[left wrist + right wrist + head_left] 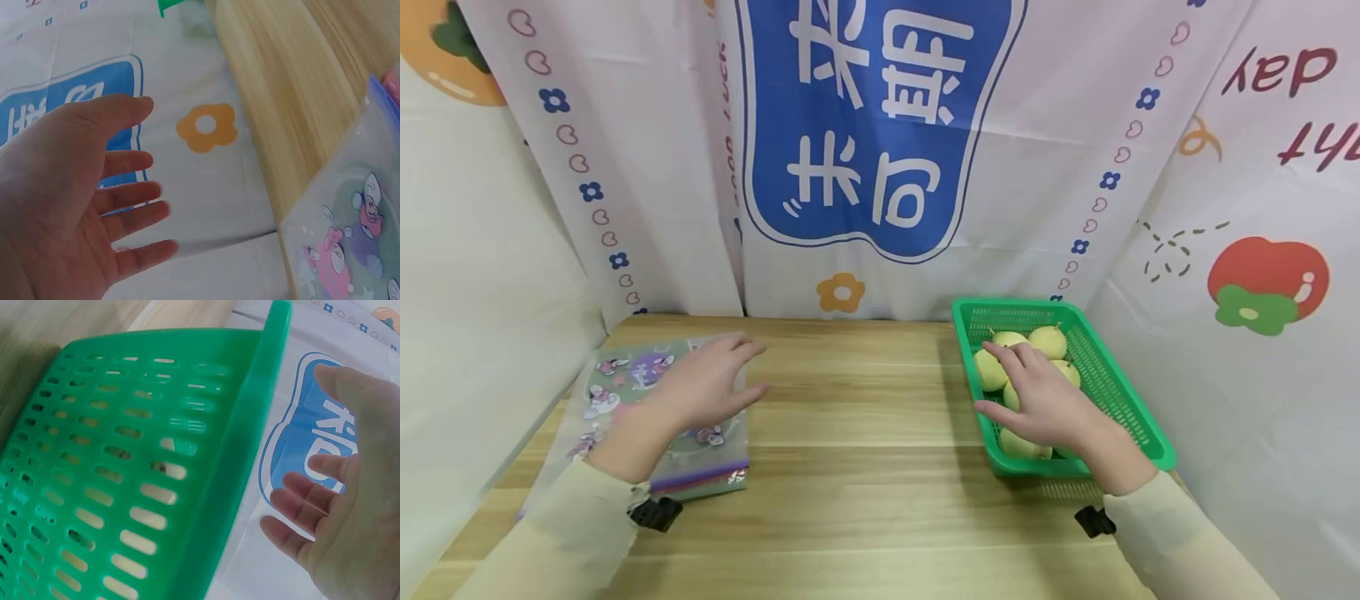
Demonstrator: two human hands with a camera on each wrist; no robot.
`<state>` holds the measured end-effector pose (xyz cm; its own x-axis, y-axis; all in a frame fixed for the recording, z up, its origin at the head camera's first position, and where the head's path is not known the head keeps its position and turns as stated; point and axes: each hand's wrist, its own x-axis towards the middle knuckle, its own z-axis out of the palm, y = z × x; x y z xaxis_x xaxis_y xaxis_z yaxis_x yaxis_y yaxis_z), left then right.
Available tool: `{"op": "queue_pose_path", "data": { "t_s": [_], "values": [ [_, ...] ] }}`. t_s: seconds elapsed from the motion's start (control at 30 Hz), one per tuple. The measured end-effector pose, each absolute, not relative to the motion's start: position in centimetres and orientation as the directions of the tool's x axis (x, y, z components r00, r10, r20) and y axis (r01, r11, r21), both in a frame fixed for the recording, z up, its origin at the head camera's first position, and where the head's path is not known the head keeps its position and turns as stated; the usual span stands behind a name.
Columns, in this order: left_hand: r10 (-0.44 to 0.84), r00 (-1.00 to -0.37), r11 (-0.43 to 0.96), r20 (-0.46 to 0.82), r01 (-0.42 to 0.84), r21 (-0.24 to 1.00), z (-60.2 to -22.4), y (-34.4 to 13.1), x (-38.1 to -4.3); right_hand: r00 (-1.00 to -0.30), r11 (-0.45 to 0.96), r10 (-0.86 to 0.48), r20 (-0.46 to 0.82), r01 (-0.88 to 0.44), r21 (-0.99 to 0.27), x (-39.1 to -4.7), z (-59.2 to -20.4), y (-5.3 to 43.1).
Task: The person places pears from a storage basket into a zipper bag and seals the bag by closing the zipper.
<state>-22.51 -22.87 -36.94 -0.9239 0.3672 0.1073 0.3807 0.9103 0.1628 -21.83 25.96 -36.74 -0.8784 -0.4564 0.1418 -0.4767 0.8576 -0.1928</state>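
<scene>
My left hand point(711, 383) hovers over a clear zip bag point(580, 425) printed with cartoon figures, which lies flat on the table's left side. In the left wrist view its fingers are spread and hold nothing, with the bag's printed face point(337, 250) off to the right. On the right, my right hand point(1037, 396) is above a green plastic basket point(966, 354) of pale yellow pears point(1048, 342). Its fingers are extended and carry nothing. The right wrist view has the basket's slotted wall point(144, 425) beside that hand, its rim close to the fingertips.
A wooden table point(850, 467) spans between bag and basket. Behind it hangs a white curtain point(655, 108) with a blue printed panel point(857, 117). A white printed sheet point(1262, 208) closes off the right side, near the basket. Black wrist straps point(655, 514) sit on both sleeves.
</scene>
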Motion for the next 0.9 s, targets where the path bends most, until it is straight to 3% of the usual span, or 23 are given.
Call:
{"op": "queue_pose_path", "data": {
  "t_s": [0.17, 0.37, 0.6, 0.9],
  "values": [
    [0.377, -0.926, 0.895, 0.020, 0.369, 0.250, -37.9, -25.5, -22.8, -0.884, 0.861, -0.446, 0.141, -0.467, -0.203, -21.8, -36.8, 26.6],
    [0.400, -0.894, 0.865, -0.203, 0.295, 0.406, -39.2, -28.4, -21.7, -0.889, 0.863, -0.435, 0.145, -0.458, -0.214, -22.0, -37.0, 27.0],
    [0.345, -0.862, 0.886, -0.373, 0.167, 0.432, -41.2, -30.3, -20.1, -0.876, 0.847, -0.451, 0.173, -0.481, -0.226, -22.2, -37.3, 27.1],
    [0.340, -0.850, 0.879, -0.403, 0.135, 0.457, -42.7, -30.5, -19.9, -0.882, 0.852, -0.439, 0.174, -0.470, -0.231, -22.2, -37.2, 27.5]
  ]
}}
